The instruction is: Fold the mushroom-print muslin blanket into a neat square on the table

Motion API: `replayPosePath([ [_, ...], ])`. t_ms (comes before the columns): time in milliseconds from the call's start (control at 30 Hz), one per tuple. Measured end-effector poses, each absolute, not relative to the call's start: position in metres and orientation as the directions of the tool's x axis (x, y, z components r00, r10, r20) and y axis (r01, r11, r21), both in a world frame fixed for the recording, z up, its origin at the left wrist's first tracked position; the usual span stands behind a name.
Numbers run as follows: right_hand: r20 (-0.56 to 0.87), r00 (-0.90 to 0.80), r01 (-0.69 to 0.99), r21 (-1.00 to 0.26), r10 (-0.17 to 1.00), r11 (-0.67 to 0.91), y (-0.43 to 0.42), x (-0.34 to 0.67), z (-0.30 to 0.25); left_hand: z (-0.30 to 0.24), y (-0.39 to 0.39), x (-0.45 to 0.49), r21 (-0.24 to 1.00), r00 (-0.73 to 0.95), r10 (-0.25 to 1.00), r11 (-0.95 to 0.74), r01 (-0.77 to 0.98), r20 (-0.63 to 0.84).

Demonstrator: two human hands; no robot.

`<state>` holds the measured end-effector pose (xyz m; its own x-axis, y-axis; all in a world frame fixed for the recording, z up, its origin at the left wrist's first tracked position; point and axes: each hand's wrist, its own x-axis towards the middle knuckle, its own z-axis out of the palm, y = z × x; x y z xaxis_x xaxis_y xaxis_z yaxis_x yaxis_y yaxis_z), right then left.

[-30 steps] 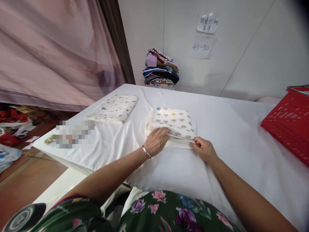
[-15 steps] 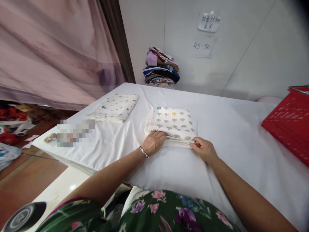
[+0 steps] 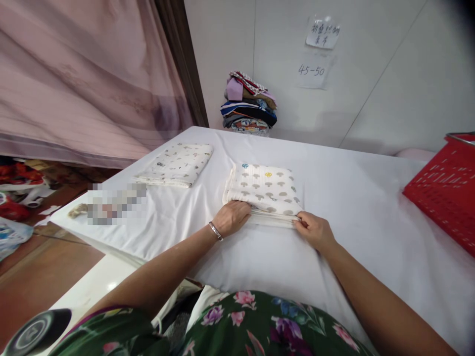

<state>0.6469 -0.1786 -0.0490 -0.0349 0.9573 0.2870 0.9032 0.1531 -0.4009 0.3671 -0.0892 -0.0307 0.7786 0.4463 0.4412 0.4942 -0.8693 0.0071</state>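
A folded white cloth (image 3: pixel 265 188) printed with grey mushrooms lies on the white-covered table (image 3: pixel 237 252) in front of me. My left hand (image 3: pixel 233 217) is at its near left corner, fingers curled over the edge layers; the fingertips are partly hidden. At the near right corner my right hand (image 3: pixel 315 230) pinches the cloth's layers between thumb and fingers. Several layers show along the near edge. Farther left rests a second folded white cloth (image 3: pixel 176 165) with small scattered prints, touched by neither hand.
A red basket (image 3: pixel 443 188) stands at the table's right. Beyond the far edge rises a stack of folded fabrics (image 3: pixel 248 106) against the wall. A blurred-out item (image 3: pixel 115 205) lies near the left corner. A dark round object (image 3: pixel 39 331) is at lower left.
My left hand has slid slightly left along the cloth's near edge. My right hand keeps its pinch, and the cloth stays in nearly the same place.
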Motion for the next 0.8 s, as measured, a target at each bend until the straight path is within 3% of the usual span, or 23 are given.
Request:
replayPosePath([
  [200, 0.349, -0.053, 0.93, -0.325, 0.936, 0.174, -0.18, 0.645, -0.049, -0.033, -0.09, 0.367, -0.014, 0.761, 0.409, -0.877, 0.481, 0.503],
  [400, 0.323, -0.043, 0.933, -0.325, 0.946, 0.153, -0.179, 0.646, -0.051, -0.037, -0.088, 0.367, -0.079, 0.781, 0.344, -0.892, 0.446, 0.521],
  [567, 0.345, -0.043, 0.927, -0.337, 0.938, 0.167, -0.179, 0.647, -0.052, -0.043, -0.085, 0.37, -0.07, 0.739, 0.414, -0.848, 0.526, 0.532],
  [800, 0.305, -0.03, 0.934, -0.33, 0.952, 0.136, -0.179, 0.645, -0.05, -0.047, -0.093, 0.366, -0.097, 0.76, 0.382, -0.861, 0.5, 0.526],
])
